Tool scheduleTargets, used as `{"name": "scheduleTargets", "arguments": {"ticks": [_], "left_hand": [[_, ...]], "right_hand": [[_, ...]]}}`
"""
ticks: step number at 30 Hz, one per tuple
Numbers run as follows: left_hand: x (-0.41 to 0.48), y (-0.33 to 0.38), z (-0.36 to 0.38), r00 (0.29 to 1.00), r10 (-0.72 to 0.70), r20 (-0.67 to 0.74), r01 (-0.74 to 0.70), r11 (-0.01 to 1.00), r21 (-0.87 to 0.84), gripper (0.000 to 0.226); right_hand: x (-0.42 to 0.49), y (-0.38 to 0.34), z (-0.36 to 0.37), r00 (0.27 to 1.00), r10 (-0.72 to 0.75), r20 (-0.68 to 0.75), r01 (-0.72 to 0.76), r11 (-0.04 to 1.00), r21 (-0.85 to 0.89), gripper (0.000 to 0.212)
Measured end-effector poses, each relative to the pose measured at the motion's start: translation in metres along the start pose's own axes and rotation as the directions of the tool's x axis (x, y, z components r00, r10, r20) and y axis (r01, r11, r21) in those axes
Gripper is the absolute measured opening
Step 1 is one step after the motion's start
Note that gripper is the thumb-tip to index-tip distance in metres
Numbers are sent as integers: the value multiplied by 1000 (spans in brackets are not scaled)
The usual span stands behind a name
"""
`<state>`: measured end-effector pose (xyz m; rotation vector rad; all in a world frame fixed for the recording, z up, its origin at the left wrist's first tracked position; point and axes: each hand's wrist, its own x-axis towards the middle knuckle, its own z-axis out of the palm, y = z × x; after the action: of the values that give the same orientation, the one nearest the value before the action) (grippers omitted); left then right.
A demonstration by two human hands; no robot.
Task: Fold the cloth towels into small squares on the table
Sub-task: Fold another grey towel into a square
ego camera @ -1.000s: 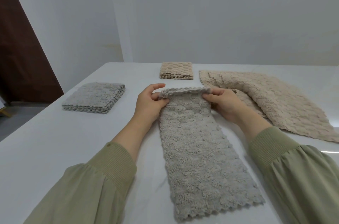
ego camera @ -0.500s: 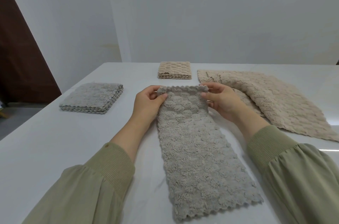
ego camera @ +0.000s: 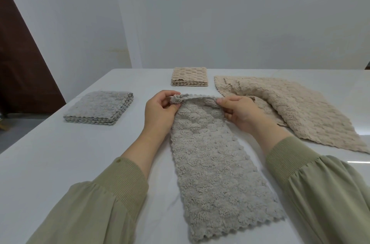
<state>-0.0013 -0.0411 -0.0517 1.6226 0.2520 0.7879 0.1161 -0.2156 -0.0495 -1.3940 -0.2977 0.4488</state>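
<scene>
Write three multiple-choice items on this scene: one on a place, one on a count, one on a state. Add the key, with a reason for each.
1. Where on the table is the grey stack?
A. Left of the grey towel
B. Right of it
C. On top of it

2. How many folded stacks are there?
A. One
B. Two
C. Four

3. How is the grey towel's far edge held?
A. Not at all, it lies untouched
B. Pinched by the left hand and the right hand
C. By the left hand alone

Key:
1 A: the grey stack lies beyond the left arm.
2 B: there is the grey stack and a beige stack.
3 B: each hand grips one far corner.
</scene>
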Motion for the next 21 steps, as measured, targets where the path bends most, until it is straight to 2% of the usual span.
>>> {"name": "scheduleTargets", "arguments": {"ticks": [3,10,15,18,21], "left_hand": [[0,1,0,999,16,-30,-16,1000,2,36],[1,-2,-1,999,48,-16,-46,996,77,40],[-4,3,-5,979,186,86,-204,926,318,44],[-5,6,-6,940,290,177,-339,844,417,37],[-3,7,-8,951,249,183,-307,834,458,23]], "right_hand": [[0,-2,1,1000,-8,-24,10,998,61,7],[-1,-7,4,992,-94,-90,95,996,2,13],[-1,-9,2,988,-128,-91,128,992,-11,24],[-4,-14,3,986,-147,-80,139,986,-89,21],[-6,-19,5,985,-158,-74,147,979,-141,19]]}}
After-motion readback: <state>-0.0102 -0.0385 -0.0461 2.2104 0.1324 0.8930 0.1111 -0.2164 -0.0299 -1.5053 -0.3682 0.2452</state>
